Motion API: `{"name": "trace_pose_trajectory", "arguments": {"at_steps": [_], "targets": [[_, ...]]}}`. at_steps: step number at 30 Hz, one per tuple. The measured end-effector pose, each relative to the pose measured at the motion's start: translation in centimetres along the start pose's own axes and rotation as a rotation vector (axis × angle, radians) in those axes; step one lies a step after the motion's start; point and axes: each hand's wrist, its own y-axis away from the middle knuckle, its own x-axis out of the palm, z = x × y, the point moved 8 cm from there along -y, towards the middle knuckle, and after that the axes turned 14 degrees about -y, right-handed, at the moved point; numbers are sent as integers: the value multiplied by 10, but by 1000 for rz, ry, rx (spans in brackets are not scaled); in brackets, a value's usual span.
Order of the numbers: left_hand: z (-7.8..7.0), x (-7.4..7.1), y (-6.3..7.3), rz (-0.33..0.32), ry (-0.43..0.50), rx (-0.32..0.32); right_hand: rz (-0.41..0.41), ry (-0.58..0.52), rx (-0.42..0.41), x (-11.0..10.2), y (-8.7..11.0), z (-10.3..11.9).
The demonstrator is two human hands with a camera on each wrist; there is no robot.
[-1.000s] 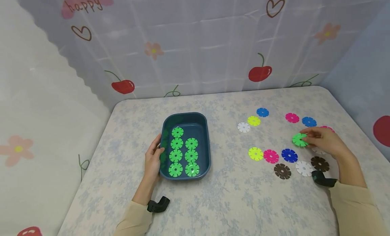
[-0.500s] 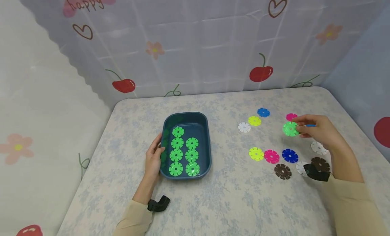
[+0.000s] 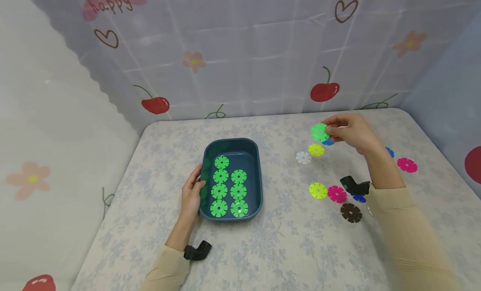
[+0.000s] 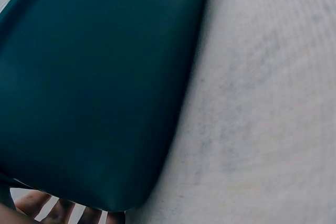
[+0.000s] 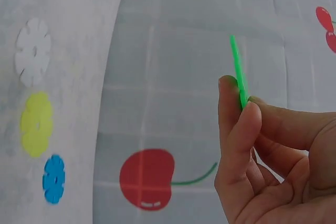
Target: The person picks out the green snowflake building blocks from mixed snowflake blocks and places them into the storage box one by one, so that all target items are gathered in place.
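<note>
My right hand (image 3: 353,133) pinches a green notched interlocking disc (image 3: 319,132) between thumb and fingertips, raised over the back of the table. The right wrist view shows this disc edge-on (image 5: 237,66). Below it, a blue disc (image 3: 328,142) is partly covered by the hand. My left hand (image 3: 191,197) grips the left side of a dark blue-green tray (image 3: 254,157), thumb over the rim and fingers along the outside. Inside the tray, several green discs (image 3: 219,191) lie flat in two columns, the left one longer.
Near the raised disc lie a yellow disc (image 3: 316,150) and a white disc (image 3: 303,158). Closer to me are another yellow disc (image 3: 318,191), a pink disc (image 3: 337,194) and a brown disc (image 3: 351,213). A second pink disc (image 3: 407,165) lies far right. My right sleeve (image 3: 406,228) hides others.
My right hand has lifted the green disc and carried it left and toward the back, from the right-hand group of discs. My left hand and the tray have stayed in place.
</note>
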Motion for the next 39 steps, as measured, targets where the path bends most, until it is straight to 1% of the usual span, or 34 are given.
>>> {"name": "trace_pose_trajectory", "arguments": {"at_steps": [5, 8, 11, 17, 22, 26, 30, 36, 39], "targets": [[0, 0, -1, -5, -6, -2, 72, -18, -36, 32, -21, 25], [1, 0, -1, -1, -5, -8, 141, -25, -66, 55, -32, 38], [1, -1, -2, 3, -4, -8, 204, -33, -116, 79, -42, 49], [-1, -1, -2, -1, 12, 1, 335, -36, -179, 132, -61, 64], [0, -1, -2, -7, 11, -7, 437, 3, -238, 173, -70, 75], [0, -1, -2, -10, 7, -3, 496, 35, -282, 199, -74, 77], [0, 0, -1, -8, 11, -1, 528, 85, -285, 221, -76, 71], [1, 0, -2, -4, 22, 9, 558, 194, -306, 242, -75, 65], [2, -1, -3, -4, 22, 10, 573, 226, -306, 250, -75, 62]]}}
